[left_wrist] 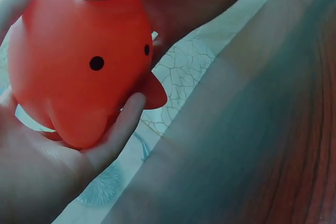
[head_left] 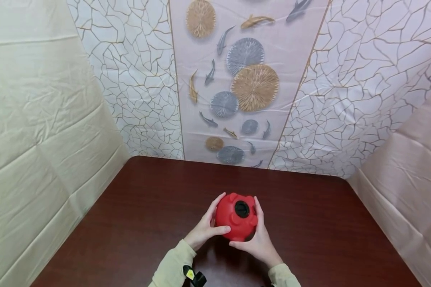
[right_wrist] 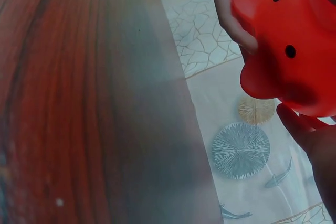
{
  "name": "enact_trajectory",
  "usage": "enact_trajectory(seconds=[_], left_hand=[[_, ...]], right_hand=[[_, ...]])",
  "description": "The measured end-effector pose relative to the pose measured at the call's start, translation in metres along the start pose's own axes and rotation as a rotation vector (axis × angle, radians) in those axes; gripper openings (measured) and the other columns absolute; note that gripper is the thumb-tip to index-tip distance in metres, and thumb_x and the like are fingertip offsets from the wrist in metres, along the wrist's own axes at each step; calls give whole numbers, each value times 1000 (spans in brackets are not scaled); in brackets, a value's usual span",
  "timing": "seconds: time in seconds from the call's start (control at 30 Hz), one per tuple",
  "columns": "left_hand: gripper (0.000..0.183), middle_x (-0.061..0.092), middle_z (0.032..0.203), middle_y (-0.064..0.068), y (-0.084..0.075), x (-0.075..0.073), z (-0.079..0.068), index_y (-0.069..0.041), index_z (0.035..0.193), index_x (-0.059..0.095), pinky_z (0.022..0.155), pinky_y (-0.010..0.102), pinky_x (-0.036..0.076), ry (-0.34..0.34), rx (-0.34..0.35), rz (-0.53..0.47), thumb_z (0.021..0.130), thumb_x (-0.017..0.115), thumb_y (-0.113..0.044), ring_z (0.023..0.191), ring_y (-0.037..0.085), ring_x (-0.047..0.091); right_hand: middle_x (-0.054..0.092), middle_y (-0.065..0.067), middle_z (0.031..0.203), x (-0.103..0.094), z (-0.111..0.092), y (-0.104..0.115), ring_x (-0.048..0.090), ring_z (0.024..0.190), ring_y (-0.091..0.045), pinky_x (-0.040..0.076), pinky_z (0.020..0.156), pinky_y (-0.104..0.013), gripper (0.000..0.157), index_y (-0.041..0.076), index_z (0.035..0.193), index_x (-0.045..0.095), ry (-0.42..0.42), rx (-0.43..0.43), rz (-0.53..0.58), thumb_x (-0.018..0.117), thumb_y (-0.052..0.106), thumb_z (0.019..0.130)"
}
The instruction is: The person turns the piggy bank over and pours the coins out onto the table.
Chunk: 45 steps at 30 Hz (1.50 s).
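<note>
A round red piggy bank (head_left: pixel 225 215) is held up between both hands over the table. Its underside, with stubby feet and a round black plug (head_left: pixel 242 209), faces the head camera. My left hand (head_left: pixel 205 228) grips it from the left, thumb across its near side. From the right and below, my right hand (head_left: pixel 259 241) holds it, fingers along the far right side. Two black eye dots show on the piggy bank (left_wrist: pixel 58 72) in the left wrist view. The right wrist view also shows the eyes and a pointed ear of the piggy bank (right_wrist: pixel 315 45).
A dark red-brown wooden table (head_left: pixel 147 215) lies beneath the hands. Behind it hangs a patterned cloth (head_left: pixel 208 131) with fish and round motifs. Pale cloth walls rise at the left (head_left: pixel 39 139) and right (head_left: pixel 409 179) sides.
</note>
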<state>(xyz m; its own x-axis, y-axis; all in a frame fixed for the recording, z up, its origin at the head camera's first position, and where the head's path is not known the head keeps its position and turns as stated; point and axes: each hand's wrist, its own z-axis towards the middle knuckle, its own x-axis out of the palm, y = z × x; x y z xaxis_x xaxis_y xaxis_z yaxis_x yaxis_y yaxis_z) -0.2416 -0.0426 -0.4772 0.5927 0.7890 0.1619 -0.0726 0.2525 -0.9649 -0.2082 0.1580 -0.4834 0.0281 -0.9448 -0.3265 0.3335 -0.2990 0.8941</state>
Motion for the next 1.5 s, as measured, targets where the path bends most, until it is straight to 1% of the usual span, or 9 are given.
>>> enact_trajectory(seconds=[0.2,0.33,0.43,0.57,0.77,0.93,1.07,1.23,1.5], left_hand=[[93,32,152,-2,7,1,0,-36,152,15,103,30,48,-38,-13,50,83,74,-15,137,21,34],[96,33,151,-2,10,3,-1,-35,151,15,103,30,46,-55,-5,63,81,76,-15,138,21,34],[95,35,151,-2,12,5,-2,-37,150,16,104,29,45,-74,-11,60,81,77,-16,137,21,35],[96,36,151,-2,13,8,-2,-37,151,16,105,30,44,-117,-25,74,80,78,-17,137,22,35],[105,35,152,-4,22,10,-4,-40,152,11,106,32,43,-177,-8,194,77,82,-23,137,23,37],[109,33,154,-4,26,14,-10,-38,154,9,105,25,43,-230,19,285,75,83,-25,138,22,38],[110,30,156,-4,27,15,-11,-38,154,10,106,24,42,-254,33,304,74,84,-24,138,20,37],[109,31,156,-6,28,14,-12,-45,151,13,106,25,42,-270,25,330,72,85,-23,137,18,38],[103,41,151,-6,30,9,-12,-46,150,21,101,24,47,-319,35,374,72,85,-24,133,19,45]], right_hand=[[28,-5,156,2,1,0,34,137,-25,48,96,-20,127,38,154,2,6,-13,-42,90,19,65],[28,-2,154,5,1,0,35,134,-14,49,98,-23,130,37,155,4,-7,-32,-107,93,25,61],[31,0,151,7,0,1,36,131,-7,51,97,-26,132,36,155,6,-18,-57,-150,94,26,58],[34,-1,150,8,0,0,39,131,-12,52,97,-30,133,35,155,6,-36,-71,-201,95,26,57],[34,-5,150,12,0,-3,40,133,-20,52,99,-35,128,30,156,7,-39,-103,-225,92,34,61],[34,-6,151,15,-3,-5,40,133,-21,51,101,-37,126,27,156,8,-38,-131,-265,91,39,62],[34,-7,152,15,-4,-5,40,134,-22,50,102,-38,128,26,156,8,-27,-140,-278,92,38,61],[35,-8,153,14,-4,-3,41,135,-24,50,102,-39,130,27,156,7,-2,-119,-269,93,37,60],[30,-6,156,18,-4,-4,38,138,-27,48,104,-35,127,29,156,7,18,-13,-181,92,37,61]])
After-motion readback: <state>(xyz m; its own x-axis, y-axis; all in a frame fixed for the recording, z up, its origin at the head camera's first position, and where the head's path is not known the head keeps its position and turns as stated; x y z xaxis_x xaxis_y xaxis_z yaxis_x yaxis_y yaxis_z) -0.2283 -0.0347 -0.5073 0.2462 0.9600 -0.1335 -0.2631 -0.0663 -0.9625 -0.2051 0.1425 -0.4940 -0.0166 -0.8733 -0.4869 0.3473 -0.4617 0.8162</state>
